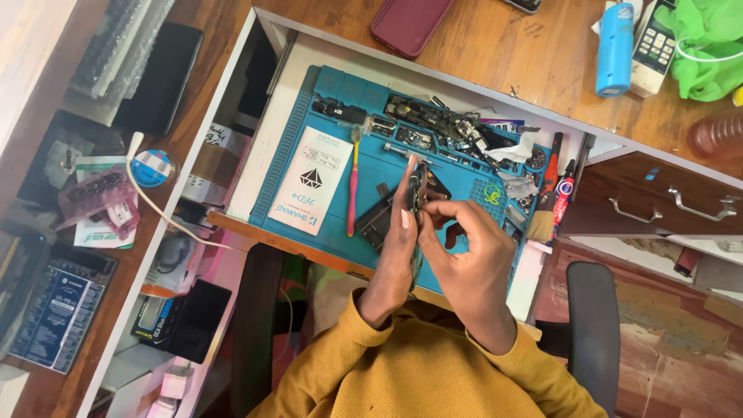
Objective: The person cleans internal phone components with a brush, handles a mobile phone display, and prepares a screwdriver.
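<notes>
At the far left, shelves beside the tabletop (495,46) hold a dark tablet-like slab (159,73), a pink plastic piece (97,197) and a roll of tape (151,168); much there is in shadow and hard to name. A white cable (166,217) trails from that side toward the open drawer. In the drawer lies a blue work mat (309,93), its near edge hidden behind the person's arms. On the mat rest a white card (312,179) and a pink toothbrush (354,182), with a jumble of small dark parts (433,128) along the far side, too small to tell apart.

Over the middle of the mat, the left hand (395,259) grips a thin dark phone part (416,193) edge-on, so its face cannot be seen. The right hand (472,255) meets it from the other side, fingers pinched against the same piece; both hands are together and closed on it. What the right fingertips hold, if anything besides, is hidden.

Further right lie a paintbrush (546,205) and a red-capped tube (563,197). On the tabletop beyond stand a maroon phone case (409,23), cut off at the top, a blue bottle (615,48) and a green bag (708,46).
</notes>
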